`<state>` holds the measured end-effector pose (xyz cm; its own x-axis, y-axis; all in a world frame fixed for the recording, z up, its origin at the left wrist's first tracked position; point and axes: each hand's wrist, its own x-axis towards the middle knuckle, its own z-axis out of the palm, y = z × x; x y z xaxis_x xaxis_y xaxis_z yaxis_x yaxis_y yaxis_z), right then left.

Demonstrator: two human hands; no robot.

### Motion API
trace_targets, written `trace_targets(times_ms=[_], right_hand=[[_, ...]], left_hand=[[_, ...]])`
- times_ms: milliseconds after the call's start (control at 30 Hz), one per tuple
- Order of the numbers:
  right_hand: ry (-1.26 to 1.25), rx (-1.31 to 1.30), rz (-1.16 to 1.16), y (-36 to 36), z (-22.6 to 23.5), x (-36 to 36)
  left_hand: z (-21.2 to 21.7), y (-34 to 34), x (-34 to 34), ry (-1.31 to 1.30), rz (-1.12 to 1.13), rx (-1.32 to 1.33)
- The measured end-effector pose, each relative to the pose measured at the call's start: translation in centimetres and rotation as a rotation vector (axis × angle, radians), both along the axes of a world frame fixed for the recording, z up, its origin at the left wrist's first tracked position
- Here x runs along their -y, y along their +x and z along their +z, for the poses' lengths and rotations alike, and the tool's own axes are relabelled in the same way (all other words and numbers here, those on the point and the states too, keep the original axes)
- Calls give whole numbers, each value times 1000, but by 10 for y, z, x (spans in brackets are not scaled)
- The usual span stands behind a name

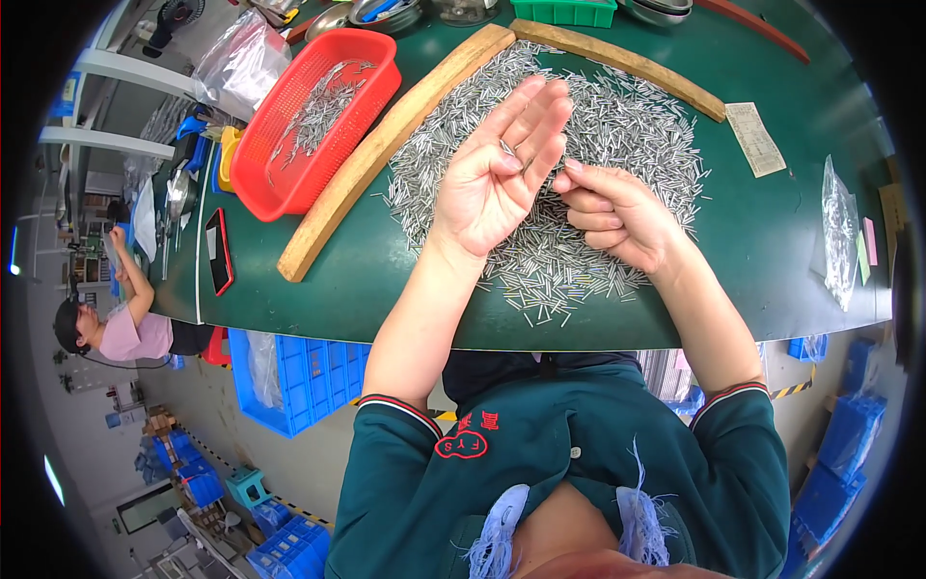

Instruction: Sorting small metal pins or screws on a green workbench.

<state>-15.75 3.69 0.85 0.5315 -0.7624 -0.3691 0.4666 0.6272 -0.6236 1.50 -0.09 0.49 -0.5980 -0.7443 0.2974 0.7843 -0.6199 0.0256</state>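
A wide heap of small silver metal pins (617, 125) lies on the green table (772, 261), fenced by two wooden strips (386, 145). My left hand (502, 174) is raised palm up over the heap, fingers stretched out, with a few pins resting across the fingers and palm. My right hand (617, 217) is just to its right, fingers curled, fingertips touching the left palm's edge. Whether the right hand pinches a pin I cannot tell.
A red mesh basket (318, 116) with several pins stands at the left. A dark phone (219, 251) lies near the table's left edge. A paper slip (755, 138) and a plastic bag (839, 227) lie right. Another person (106, 323) sits far left. Blue crates (299, 376) stand below.
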Motion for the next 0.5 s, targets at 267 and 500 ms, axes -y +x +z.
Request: trace_targets(times_ms=[267, 500], right_hand=[[220, 219, 34, 4, -8, -1], [289, 71, 4, 16, -7, -12]], left_hand=[[9, -4, -5, -222, 155, 319], [10, -21, -31, -938, 539, 1196]])
